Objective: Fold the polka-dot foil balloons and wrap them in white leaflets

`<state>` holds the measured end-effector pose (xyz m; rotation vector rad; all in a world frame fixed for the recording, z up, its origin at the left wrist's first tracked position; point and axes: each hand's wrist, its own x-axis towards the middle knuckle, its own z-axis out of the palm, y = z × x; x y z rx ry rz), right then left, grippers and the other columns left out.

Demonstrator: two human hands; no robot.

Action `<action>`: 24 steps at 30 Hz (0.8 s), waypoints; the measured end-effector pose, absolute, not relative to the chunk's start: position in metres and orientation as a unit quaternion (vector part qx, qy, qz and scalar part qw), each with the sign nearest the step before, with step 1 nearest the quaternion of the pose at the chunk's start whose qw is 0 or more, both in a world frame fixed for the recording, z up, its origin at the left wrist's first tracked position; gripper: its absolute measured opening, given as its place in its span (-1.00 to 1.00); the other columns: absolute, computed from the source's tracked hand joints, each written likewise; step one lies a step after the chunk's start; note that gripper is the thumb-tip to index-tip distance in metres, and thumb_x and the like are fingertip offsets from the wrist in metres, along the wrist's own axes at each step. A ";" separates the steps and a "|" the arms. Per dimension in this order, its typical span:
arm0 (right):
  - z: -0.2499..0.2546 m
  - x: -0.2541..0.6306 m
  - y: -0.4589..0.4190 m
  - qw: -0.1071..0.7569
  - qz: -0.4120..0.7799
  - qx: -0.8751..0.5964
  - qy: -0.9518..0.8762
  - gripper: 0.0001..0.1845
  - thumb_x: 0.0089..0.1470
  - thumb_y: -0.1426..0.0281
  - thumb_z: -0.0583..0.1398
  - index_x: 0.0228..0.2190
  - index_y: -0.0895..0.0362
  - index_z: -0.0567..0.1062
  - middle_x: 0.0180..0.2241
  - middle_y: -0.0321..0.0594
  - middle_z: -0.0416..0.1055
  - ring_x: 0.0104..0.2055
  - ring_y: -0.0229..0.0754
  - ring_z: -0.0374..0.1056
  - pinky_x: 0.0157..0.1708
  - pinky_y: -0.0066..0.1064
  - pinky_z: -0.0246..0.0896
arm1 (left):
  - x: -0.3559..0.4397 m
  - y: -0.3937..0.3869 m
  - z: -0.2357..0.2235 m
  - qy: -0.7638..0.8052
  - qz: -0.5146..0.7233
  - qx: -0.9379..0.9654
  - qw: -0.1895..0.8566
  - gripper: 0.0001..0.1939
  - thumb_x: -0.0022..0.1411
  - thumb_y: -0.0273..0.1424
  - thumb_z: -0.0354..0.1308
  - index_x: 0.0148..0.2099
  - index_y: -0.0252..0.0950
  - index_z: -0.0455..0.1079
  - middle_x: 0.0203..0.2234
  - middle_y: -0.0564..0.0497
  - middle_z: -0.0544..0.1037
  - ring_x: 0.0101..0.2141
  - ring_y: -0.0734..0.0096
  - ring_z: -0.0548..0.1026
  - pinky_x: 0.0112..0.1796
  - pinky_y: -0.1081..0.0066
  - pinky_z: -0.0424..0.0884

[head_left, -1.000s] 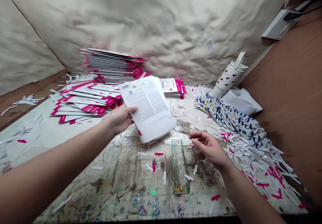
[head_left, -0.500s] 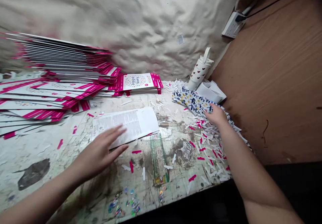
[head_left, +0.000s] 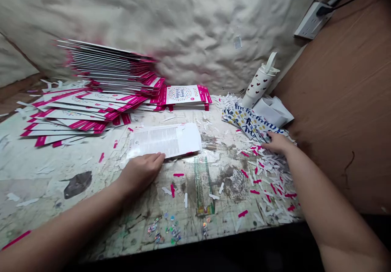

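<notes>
Cream covering, full of wrinkles, makes the wall [head_left: 195, 23] behind the tabletop [head_left: 116, 231], which is stained and worn. At the left rises the big stack [head_left: 113, 70] of white and pink packs, and in front of it more packs [head_left: 70, 111] lie spread unevenly. On the right, the strips [head_left: 244, 121] lie in a fan, overlapping, directly at the fingers of the right hand [head_left: 277, 142]. These fingers are bent and touch the strips at their near side; I cannot tell if they are closed on one. The sheets [head_left: 161, 139] lie flat in the middle of the tabletop, just beyond the fingers of the left hand [head_left: 143, 168]. These fingers are curled and touch the near edge; whether they grip it, I cannot tell.

The strips are white, with dark blue lettering and dots of blue and yellow. The sheets are white also, one upon another, with fine grey print over the left and middle part, a plain right end, and a little pink showing at the edges.

Behind the strips stands a tilted cup [head_left: 259, 85] with small dark hearts, beside white paper [head_left: 271, 111]. Smallest are the scraps [head_left: 269, 186], white and pink, and some shiny sequins [head_left: 172, 231] near the front edge.
</notes>
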<state>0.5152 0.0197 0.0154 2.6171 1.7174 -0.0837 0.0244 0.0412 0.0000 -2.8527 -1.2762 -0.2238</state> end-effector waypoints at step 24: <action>0.035 0.339 -0.061 -0.373 -0.693 0.460 0.412 -0.48 -0.25 0.29 0.36 -0.20 0.22 0.45 -0.24 -0.03 0.50 -0.22 -0.01 0.44 -0.21 -0.18 0.35 | 0.063 0.024 0.048 -0.287 -0.127 -0.758 -0.572 -0.46 0.24 -0.03 -0.16 0.02 -0.32 0.33 -0.07 -0.17 0.44 -0.04 0.15 0.36 -0.06 0.20 0.28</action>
